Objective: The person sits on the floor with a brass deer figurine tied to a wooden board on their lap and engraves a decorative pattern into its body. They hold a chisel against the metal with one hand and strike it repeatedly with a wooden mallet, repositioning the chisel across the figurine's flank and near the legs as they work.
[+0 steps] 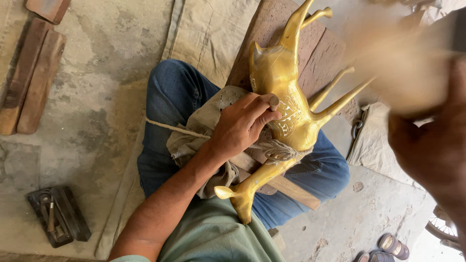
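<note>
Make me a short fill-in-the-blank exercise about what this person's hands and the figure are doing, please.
1. The left hand holds a small punch against a ____-coloured animal figure.
2. The figure rests across the person's ____.
3. The right hand appears ____ in the picture.
4. The tool tray lies on the ____.

Missing words: gold; lap; blurred; floor

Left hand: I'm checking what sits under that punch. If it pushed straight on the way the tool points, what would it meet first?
The left hand pinches a small metal punch pointing toward the brass animal figure. Going straight on, it would most likely meet the figure's engraved flank first; whether the tip already touches cannot be told.
</note>
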Motion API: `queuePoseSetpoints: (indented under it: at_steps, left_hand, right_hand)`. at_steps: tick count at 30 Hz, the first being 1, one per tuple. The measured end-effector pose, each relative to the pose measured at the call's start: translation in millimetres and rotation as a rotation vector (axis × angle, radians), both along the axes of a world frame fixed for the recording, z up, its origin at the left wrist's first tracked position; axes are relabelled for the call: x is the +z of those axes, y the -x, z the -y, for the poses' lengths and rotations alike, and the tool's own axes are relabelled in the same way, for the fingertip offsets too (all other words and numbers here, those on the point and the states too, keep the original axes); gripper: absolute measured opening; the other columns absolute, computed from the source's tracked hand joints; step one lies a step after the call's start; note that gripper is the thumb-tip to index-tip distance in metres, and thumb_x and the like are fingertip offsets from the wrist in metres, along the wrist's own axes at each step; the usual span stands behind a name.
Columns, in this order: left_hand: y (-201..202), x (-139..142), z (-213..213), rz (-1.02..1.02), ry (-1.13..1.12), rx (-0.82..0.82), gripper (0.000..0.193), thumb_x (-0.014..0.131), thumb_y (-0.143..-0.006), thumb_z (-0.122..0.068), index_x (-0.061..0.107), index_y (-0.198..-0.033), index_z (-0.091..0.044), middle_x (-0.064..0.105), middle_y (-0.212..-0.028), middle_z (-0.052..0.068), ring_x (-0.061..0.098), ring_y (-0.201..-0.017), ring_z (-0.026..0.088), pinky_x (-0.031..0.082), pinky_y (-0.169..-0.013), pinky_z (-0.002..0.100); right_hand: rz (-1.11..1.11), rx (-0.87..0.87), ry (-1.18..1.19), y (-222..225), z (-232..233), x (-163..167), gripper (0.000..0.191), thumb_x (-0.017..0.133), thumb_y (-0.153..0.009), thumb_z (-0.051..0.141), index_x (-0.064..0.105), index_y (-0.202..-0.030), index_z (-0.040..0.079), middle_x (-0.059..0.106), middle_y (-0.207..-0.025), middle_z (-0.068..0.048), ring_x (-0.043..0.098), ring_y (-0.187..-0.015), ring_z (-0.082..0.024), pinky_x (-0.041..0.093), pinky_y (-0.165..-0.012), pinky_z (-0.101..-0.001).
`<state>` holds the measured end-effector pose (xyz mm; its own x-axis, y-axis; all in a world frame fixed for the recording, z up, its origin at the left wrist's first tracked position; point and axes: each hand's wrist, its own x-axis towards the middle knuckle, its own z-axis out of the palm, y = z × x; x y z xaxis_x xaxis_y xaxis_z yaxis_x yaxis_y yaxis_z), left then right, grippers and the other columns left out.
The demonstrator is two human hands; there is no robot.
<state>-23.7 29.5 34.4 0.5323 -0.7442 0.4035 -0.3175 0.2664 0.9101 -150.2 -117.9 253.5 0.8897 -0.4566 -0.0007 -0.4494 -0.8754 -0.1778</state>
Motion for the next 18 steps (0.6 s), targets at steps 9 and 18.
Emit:
queuePoseSetpoints:
  at_steps: [9, 18]
  left_hand:
    - [-1.0, -2.8, 3.9, 0.058, 0.007, -0.009, 0.021, 0.070, -0.104, -0.014, 0.062, -0.123, -0.013, 0.068, -0.106, 0.006, 0.072, -0.088, 0.021, 0.059, -0.069, 0.033]
    - [-0.2, -5.6, 2.7, 0.070, 0.009, 0.033, 0.025, 0.073, -0.103, -0.019, 0.060, -0.123, -0.012, 0.067, -0.103, 0.007, 0.071, -0.088, 0.024, 0.057, -0.071, 0.038]
  right_hand:
    - [-0.245, 0.001, 0.278, -9.5, -4.5, 9.9, 0.033, 0.068, -0.086, -0.010, 0.073, -0.117, -0.002, 0.071, -0.099, -0.019, 0.071, -0.080, -0.027, 0.059, -0.067, -0.0372]
    - [-0.028, 0.053, 0.111, 14.2, 4.4, 3.7, 0.036, 0.059, -0.095, -0.019, 0.058, -0.131, -0.014, 0.065, -0.115, -0.025, 0.071, -0.096, -0.031, 0.058, -0.077, -0.0363]
